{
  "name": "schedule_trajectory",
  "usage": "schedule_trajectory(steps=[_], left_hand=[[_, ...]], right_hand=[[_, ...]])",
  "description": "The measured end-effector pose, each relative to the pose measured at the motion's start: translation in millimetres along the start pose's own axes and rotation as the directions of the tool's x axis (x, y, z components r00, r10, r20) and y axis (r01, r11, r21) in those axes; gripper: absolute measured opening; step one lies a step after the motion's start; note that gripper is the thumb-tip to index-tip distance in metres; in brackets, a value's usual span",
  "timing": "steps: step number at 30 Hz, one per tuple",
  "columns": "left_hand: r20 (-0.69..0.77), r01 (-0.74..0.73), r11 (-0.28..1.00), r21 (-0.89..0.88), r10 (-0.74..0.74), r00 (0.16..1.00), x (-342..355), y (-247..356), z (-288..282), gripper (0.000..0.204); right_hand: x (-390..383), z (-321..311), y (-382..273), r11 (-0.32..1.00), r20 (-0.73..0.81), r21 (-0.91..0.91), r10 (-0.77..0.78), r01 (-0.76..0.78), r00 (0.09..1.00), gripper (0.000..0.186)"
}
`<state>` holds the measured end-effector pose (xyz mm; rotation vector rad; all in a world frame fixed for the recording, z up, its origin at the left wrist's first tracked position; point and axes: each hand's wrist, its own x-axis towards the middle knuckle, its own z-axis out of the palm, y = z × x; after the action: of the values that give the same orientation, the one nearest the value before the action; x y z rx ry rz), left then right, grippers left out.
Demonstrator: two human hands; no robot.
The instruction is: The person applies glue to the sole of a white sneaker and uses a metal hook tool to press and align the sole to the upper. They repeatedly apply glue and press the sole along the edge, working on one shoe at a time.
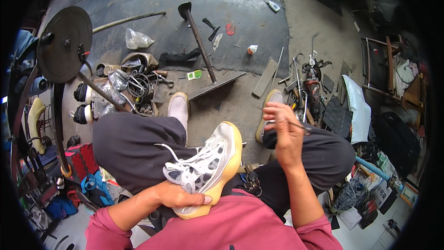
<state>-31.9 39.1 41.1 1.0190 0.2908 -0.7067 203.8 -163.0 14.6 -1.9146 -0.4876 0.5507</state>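
Note:
My left hand (187, 196) grips the heel of a white and grey lace-up sneaker (210, 153) with a yellowish sole, held at a slant over my lap, toe away from me and laces loose. My right hand (284, 134) is raised above my right leg, apart from the shoe, with a thin dark tool (300, 127) in its curled fingers; what kind of tool is too small to tell. A bunch of keys (252, 180) lies between my legs, just right of the shoe.
A metal shoe stand (199, 46) stands ahead on the dark mat (249, 18). A machine with a black wheel (64, 41) rises at left. Tangled tools (138, 83) lie left of my feet, more tools (312, 83) right. A black bag (395, 141) and clutter crowd the right side.

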Motion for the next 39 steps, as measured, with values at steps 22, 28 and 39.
schedule_trajectory(steps=[22,28,39], left_hand=[[-0.162,0.034,0.999,-0.017,-0.037,0.986,5.7,2.0,6.2,0.050],[-0.180,0.071,0.988,-0.134,-0.094,0.979,2.0,4.1,7.4,0.049],[-0.086,0.022,1.000,-0.019,-0.024,0.996,-9.6,-7.0,8.9,0.034]], right_hand=[[41.6,46.4,207.6,0.579,0.134,-0.800,0.424,-0.155,0.895,0.100],[43.8,51.2,196.9,0.559,0.111,-0.793,0.525,-0.244,0.844,0.095],[0.9,4.1,19.3,0.843,0.743,-0.129,0.431,-0.523,0.512,0.058]])
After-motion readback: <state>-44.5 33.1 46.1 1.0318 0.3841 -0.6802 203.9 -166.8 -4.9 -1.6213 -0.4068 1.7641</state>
